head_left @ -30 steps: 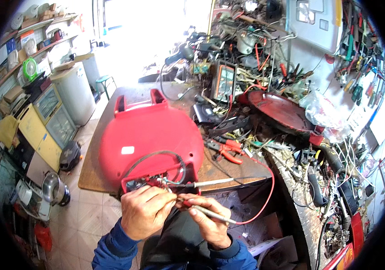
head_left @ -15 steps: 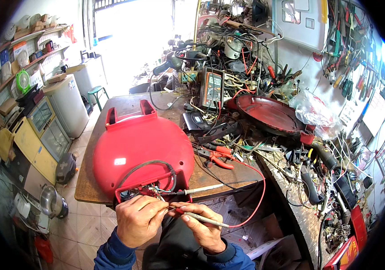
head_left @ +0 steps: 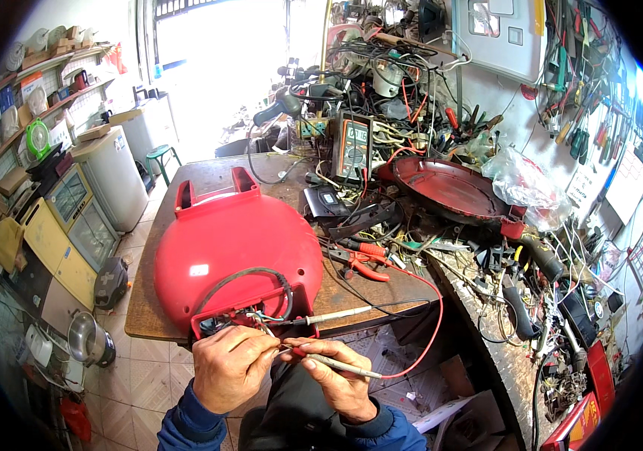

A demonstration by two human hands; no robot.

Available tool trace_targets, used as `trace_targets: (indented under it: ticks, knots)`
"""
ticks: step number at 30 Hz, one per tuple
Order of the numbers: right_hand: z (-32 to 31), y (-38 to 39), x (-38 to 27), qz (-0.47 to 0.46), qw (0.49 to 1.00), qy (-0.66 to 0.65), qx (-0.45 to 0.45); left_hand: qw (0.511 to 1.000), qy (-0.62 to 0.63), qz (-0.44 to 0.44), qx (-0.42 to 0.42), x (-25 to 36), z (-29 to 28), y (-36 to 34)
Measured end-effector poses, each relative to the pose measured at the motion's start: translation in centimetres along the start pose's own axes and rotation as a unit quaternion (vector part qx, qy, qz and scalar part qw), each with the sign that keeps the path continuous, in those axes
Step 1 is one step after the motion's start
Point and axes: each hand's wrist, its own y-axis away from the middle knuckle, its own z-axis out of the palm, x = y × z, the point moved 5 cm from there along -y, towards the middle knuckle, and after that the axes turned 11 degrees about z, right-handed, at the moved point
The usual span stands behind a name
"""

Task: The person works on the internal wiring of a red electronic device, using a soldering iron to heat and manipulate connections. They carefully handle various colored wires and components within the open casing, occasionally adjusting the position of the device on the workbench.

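My left hand (head_left: 231, 364) is closed, pinching a thin wire in front of the open compartment (head_left: 239, 322) of a red rounded plastic appliance (head_left: 231, 240) lying on the wooden table (head_left: 148, 308). Just right of it, my right hand (head_left: 340, 379) grips a test probe (head_left: 355, 370) with a red lead, its tip close to my left fingertips. A second probe (head_left: 340, 312) with a black lead rests near the compartment. Exposed wires and a looped black cable show there; my fingers hide the exact contact. A meter (head_left: 351, 150) stands at the back of the table.
Red-handled pliers (head_left: 366, 267) lie right of the appliance. A red round pan (head_left: 445, 192), a plastic bag (head_left: 524, 188) and tangled cables and tools crowd the right side. Cabinets (head_left: 69, 233), a steel pot (head_left: 84, 334) and a green stool (head_left: 163, 154) stand at the left.
Since the earliest frame, the view has shifted, so table, appliance and hands appear a little further left. The hands keep nearly the same pose, with hardly any movement over the last half second.
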Motion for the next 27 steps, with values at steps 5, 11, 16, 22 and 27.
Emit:
trace_targets:
  ticks: [5, 11, 16, 22, 27]
  knots:
    - [0.1, 0.0, 0.0, 0.002, 1.000, -0.015, 0.000, 1.000, 0.004, 0.000, -0.005, 0.0, -0.3, 0.2]
    - [-1.1, 0.0, 0.7, 0.023, 0.997, -0.035, 0.059, 0.991, 0.121, -0.059, -0.024, -1.4, -0.5, 0.8]
    - [-0.9, 0.0, 0.4, 0.005, 0.995, -0.063, 0.073, 0.983, 0.162, -0.079, 0.030, -1.8, -1.0, 0.7]
    - [-0.9, 0.4, 0.8, 0.009, 0.996, -0.063, 0.058, 0.955, 0.227, -0.177, 0.069, -2.9, -0.7, 1.2]
    - [-1.3, 0.7, 0.9, 0.016, 0.995, -0.071, 0.062, 0.960, 0.210, -0.173, 0.073, -2.7, -0.4, 0.9]
